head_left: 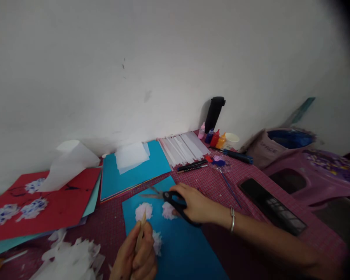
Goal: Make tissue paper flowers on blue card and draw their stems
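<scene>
My left hand [138, 251] is closed around a thin, pointed tan stick-like piece [141, 231]; whether it is wood or folded paper is unclear. Its tip points up at a pale pink tissue-paper flower [147, 210] on a blue sheet [183, 251]. In my right hand [192, 202] are black-handled scissors [175, 200], their blades apart and pointing left above the sheet. A second flower [167, 210] lies beneath the scissors' handles. Partly hidden by my left hand is a third flower [156, 243].
White tissue scraps [71, 258] are piled at the lower left, beside a red sheet [67, 206] with blue-dabbed flowers. Behind lie blue card [134, 181] and white strips [183, 147]. Paint bottles [214, 138], a brush [230, 188] and a phone [271, 204] are to the right, near a pink chair [317, 182].
</scene>
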The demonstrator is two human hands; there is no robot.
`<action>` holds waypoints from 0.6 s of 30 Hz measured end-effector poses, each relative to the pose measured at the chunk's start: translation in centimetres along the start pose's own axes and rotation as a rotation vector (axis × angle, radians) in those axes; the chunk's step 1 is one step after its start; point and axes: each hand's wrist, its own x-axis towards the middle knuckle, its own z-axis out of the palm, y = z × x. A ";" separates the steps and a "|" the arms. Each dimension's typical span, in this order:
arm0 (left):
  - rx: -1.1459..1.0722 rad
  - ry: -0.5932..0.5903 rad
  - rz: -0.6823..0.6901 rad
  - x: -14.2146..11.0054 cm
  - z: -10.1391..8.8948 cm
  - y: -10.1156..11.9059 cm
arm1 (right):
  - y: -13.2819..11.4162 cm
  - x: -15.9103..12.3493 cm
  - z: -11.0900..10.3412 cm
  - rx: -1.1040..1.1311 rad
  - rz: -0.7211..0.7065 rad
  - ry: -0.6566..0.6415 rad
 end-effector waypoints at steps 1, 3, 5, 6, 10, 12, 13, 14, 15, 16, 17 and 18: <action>0.022 0.018 0.008 0.0 0.0 0.0 | 0.2 0.1 -0.1 0.004 0.030 0.009; 0.065 0.030 0.058 0.1 0.1 0.0 | 0.2 -0.1 -0.3 0.017 0.055 0.008; 0.083 -0.014 0.114 0.4 0.3 0.1 | -0.4 -0.7 -0.4 0.025 0.025 -0.012; 0.091 -0.029 0.125 0.6 0.4 0.1 | -0.8 -1.0 -0.4 0.021 0.002 -0.028; 0.135 0.015 0.131 1.0 0.5 -0.2 | -1.3 -1.4 -0.3 -0.031 -0.049 -0.081; 0.173 0.043 0.132 1.0 0.2 -0.5 | -0.7 -1.0 -0.3 -0.046 -0.023 -0.056; 0.200 0.050 0.135 1.1 -0.1 -0.5 | -0.3 -0.7 -0.4 -0.050 0.002 -0.035; 0.234 0.063 0.149 1.2 -0.4 -0.6 | 0.0 -0.5 -0.6 -0.051 0.031 -0.015; 0.274 0.068 0.164 1.4 -0.7 -0.6 | 0.2 -0.4 -0.7 -0.045 0.057 -0.003; 0.321 0.083 0.192 1.6 -1.1 -0.6 | 0.3 -0.4 -0.8 -0.034 0.073 -0.002; 0.378 0.120 0.230 1.8 -1.4 -0.5 | 0.1 -0.4 -0.9 -0.019 0.077 -0.012; 0.438 0.186 0.271 1.9 -1.6 -0.5 | -0.2 -0.6 -0.9 -0.002 0.073 -0.027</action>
